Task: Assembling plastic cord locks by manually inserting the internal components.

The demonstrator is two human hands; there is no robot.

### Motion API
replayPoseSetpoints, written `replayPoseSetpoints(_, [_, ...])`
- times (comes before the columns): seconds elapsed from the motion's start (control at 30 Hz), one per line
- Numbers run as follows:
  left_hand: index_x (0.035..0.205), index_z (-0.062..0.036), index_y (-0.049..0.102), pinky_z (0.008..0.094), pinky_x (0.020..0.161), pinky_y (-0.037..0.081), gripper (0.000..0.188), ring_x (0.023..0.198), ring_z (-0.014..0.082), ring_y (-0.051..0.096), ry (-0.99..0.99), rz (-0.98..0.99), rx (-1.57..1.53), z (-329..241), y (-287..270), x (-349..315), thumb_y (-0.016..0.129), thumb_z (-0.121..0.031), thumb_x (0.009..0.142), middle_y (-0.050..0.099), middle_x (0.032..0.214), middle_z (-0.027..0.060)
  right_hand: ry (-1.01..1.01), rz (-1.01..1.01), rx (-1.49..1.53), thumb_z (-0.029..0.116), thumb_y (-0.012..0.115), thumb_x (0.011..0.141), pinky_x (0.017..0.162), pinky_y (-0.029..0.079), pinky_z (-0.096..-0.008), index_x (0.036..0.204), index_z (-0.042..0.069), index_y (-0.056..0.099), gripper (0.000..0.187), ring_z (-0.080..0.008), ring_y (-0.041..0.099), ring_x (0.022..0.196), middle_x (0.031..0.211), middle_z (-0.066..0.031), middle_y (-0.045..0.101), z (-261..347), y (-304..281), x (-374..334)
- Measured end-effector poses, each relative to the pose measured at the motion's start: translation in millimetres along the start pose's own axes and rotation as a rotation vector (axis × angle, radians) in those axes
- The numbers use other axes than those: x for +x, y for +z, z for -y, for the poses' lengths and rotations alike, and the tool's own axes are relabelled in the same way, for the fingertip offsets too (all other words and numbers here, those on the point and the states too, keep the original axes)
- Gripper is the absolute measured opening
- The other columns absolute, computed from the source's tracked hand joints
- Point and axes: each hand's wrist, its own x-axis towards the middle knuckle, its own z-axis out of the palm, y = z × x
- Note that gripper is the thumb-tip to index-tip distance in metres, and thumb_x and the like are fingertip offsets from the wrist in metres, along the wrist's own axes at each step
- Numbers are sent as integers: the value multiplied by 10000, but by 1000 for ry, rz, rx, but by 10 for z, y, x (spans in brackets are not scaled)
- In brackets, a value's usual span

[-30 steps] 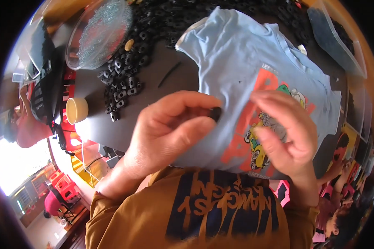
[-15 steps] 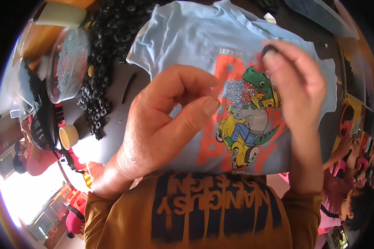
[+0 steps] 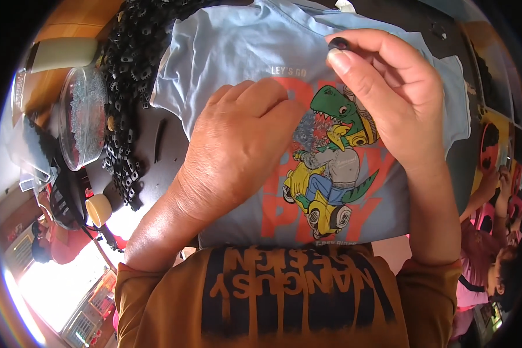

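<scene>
Your right hand (image 3: pixel 397 101) pinches one black part (image 3: pixel 337 43). Your left hand (image 3: pixel 238 139) beside clear bits (image 3: pixel 305 133) on blue shirt (image 3: pixel 226 49); fingertips hidden, can't tell hold. Black pile (image 3: pixel 124 87) lies loose.

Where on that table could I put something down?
A small bare patch of tabletop lies between the black parts and left forearm, beside a thin dark strip. Crowded: upper left, heaped with those parts, and the centre, covered by the blue shirt.

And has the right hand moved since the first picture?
Yes; judged against the dinosaur print on the blue shirt, the right hand has moved up the picture, its fingertips now above the printed head.
</scene>
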Motion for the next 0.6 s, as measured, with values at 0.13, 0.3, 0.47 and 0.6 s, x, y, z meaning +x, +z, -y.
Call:
replayPoseSetpoints(0.13, [921, -44, 639, 364, 713, 463, 189, 791, 285, 585, -43, -8, 5, -11, -32, -31, 645, -20, 734, 591, 874, 107, 10, 15, -31, 45, 592, 880, 641, 405, -151, 1052, -40, 602, 193, -20, 517, 743, 839, 4, 597, -7, 13, 1])
replayPoseSetpoints(0.3, [852, -83, 595, 363, 693, 443, 196, 778, 244, 573, -6, -69, -45, 3, -14, -56, 677, -84, 674, 559, 904, 47, 55, 39, -162, 93, 609, 874, 668, 425, -172, 1042, -43, 605, 216, -41, 540, 772, 846, -15, 613, 26, -32, 68])
replayPoseSetpoints(0.47, [989, -67, 655, 347, 792, 432, 269, 870, 238, 573, 65, 16, 117, -38, -34, 24, 700, -88, 725, 597, 987, 84, -602, 213, 650, 88, 601, 879, 603, 410, -162, 967, -45, 610, 160, -21, 518, 709, 791, 3, 597, -432, -61, 334])
replayPoseSetpoints(0.6, [1018, -36, 647, 346, 741, 479, 300, 855, 257, 596, 23, -60, 146, 54, -92, -80, 693, -35, 722, 606, 1022, 104, 83, -39, -18, 111, 602, 881, 629, 427, -172, 971, -43, 617, 179, -53, 548, 726, 793, -20, 612, -1, -45, 177])
